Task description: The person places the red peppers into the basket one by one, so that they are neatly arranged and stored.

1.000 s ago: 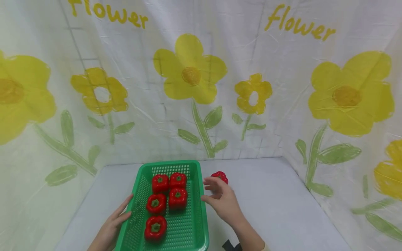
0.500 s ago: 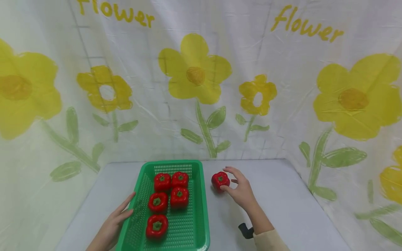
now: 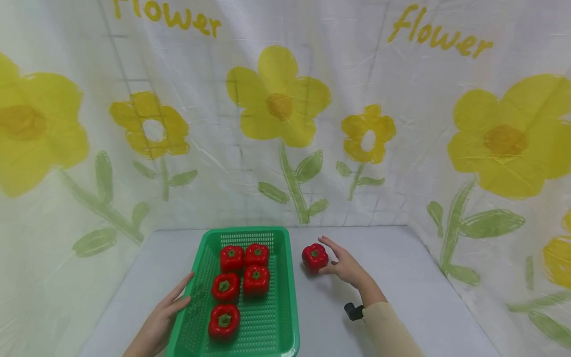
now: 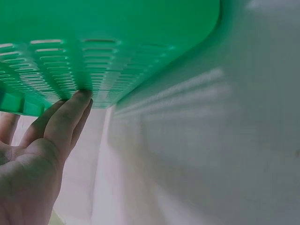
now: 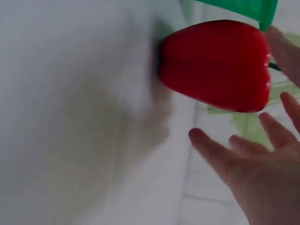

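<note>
A green plastic basket [image 3: 292, 297] with slotted walls holds several red bell peppers [image 3: 225, 287]. My left hand [image 3: 158, 317] lies along the basket's left side; in the left wrist view its extended fingers [image 4: 65, 117] touch the slotted wall from outside. Right of the basket, a lone red bell pepper [image 3: 314, 258] stands upright on the table, stem up. Around its right side my right hand [image 3: 345, 265] spreads its thumb and fingers. In the right wrist view, a gap shows between most fingers [image 5: 211, 147] and the pepper [image 5: 215, 65], while the thumb is close by its top.
The pale table [image 3: 401, 297] ends at a white curtain [image 3: 214, 198] painted with yellow flowers, which also hangs along both sides. A small black device [image 3: 354, 311] sits at the right wrist, beside a cream sleeve [image 3: 388, 322].
My right hand has moved right, from beside the basket's right rim to the far side of the lone bell pepper, then slightly away from it. My left hand stays at the basket.
</note>
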`<state>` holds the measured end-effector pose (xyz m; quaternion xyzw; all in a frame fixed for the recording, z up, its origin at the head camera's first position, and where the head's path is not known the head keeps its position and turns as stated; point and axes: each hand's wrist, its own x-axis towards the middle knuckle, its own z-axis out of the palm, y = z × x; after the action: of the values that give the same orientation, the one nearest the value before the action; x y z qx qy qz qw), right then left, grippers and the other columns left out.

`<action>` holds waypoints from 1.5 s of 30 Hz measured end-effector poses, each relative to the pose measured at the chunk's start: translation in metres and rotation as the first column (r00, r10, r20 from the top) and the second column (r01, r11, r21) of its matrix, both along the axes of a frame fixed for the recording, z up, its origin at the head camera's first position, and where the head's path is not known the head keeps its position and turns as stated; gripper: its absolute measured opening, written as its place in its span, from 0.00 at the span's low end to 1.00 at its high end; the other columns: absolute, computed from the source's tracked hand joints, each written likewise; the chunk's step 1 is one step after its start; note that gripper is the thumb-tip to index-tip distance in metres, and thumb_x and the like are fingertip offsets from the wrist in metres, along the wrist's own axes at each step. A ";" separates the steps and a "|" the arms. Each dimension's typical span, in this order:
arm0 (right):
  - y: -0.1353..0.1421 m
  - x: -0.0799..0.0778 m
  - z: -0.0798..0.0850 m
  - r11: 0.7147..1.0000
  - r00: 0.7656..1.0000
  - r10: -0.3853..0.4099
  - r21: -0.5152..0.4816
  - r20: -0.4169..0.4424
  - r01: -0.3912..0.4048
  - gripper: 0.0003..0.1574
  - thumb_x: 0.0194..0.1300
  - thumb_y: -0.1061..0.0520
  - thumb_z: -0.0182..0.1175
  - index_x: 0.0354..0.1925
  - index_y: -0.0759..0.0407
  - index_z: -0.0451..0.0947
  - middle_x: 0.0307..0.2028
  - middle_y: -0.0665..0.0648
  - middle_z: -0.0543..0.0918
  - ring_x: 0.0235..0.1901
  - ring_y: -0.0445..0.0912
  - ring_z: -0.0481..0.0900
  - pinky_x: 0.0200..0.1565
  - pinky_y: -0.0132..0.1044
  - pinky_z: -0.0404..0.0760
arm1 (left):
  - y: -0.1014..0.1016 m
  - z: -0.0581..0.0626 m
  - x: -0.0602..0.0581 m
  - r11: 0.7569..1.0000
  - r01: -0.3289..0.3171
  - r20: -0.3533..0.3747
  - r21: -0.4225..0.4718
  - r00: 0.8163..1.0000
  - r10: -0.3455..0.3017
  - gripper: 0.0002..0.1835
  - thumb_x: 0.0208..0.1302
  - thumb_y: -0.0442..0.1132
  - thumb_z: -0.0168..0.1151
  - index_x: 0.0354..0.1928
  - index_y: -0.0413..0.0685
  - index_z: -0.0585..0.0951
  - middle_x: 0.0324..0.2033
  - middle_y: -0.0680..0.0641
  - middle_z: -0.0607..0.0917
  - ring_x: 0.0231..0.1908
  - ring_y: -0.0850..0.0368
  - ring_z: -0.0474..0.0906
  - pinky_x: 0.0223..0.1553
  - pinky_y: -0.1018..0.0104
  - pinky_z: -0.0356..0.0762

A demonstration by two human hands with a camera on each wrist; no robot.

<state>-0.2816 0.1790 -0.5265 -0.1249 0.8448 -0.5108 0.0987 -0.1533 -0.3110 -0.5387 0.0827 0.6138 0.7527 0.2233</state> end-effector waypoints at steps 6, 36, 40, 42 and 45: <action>0.004 -0.002 -0.015 1.000 1.000 0.008 -0.029 0.001 -0.008 0.52 0.60 0.64 0.71 0.76 0.40 0.62 0.78 0.53 0.60 0.78 0.60 0.50 0.68 0.63 0.67 | 0.001 0.001 -0.004 0.999 0.026 -0.012 0.035 1.000 -0.026 0.34 0.84 0.44 0.37 0.81 0.62 0.34 0.66 0.64 0.76 0.64 0.52 0.76 0.61 0.53 0.79; -0.006 0.016 0.004 0.978 0.974 -0.206 -0.041 -0.096 0.203 0.47 0.52 0.54 0.79 0.68 0.46 0.71 0.67 0.57 0.74 0.69 0.63 0.68 0.52 0.55 0.85 | 0.000 0.001 -0.005 1.000 0.006 0.008 0.023 1.000 -0.006 0.34 0.84 0.44 0.37 0.81 0.63 0.34 0.66 0.63 0.76 0.64 0.48 0.76 0.61 0.45 0.77; -0.010 0.024 0.018 0.977 0.973 -0.200 -0.097 -0.112 0.189 0.46 0.53 0.54 0.79 0.68 0.43 0.71 0.67 0.56 0.74 0.68 0.61 0.69 0.51 0.51 0.86 | -0.001 0.001 -0.003 1.000 0.002 0.019 0.026 1.000 -0.003 0.34 0.84 0.45 0.37 0.81 0.64 0.35 0.66 0.65 0.75 0.65 0.48 0.75 0.62 0.46 0.76; -0.013 0.029 0.025 0.976 0.974 -0.193 -0.123 -0.115 0.179 0.46 0.53 0.53 0.79 0.68 0.43 0.71 0.66 0.55 0.74 0.68 0.61 0.70 0.50 0.49 0.87 | -0.002 0.000 -0.003 0.999 0.015 0.019 0.045 1.000 -0.016 0.34 0.84 0.44 0.36 0.81 0.64 0.34 0.66 0.67 0.75 0.65 0.49 0.75 0.62 0.47 0.76; -0.016 0.037 0.036 0.975 0.976 -0.177 -0.156 -0.124 0.157 0.47 0.52 0.53 0.79 0.67 0.43 0.71 0.66 0.54 0.74 0.68 0.60 0.70 0.49 0.47 0.88 | -0.002 -0.001 -0.001 0.997 0.031 0.029 0.074 0.999 -0.034 0.34 0.84 0.43 0.36 0.80 0.65 0.33 0.65 0.70 0.74 0.66 0.50 0.74 0.63 0.48 0.75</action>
<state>-0.2449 0.1629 -0.4909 -0.0947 0.8177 -0.5677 -0.0123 -0.1547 -0.3131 -0.5397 0.0895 0.5809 0.7722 0.2415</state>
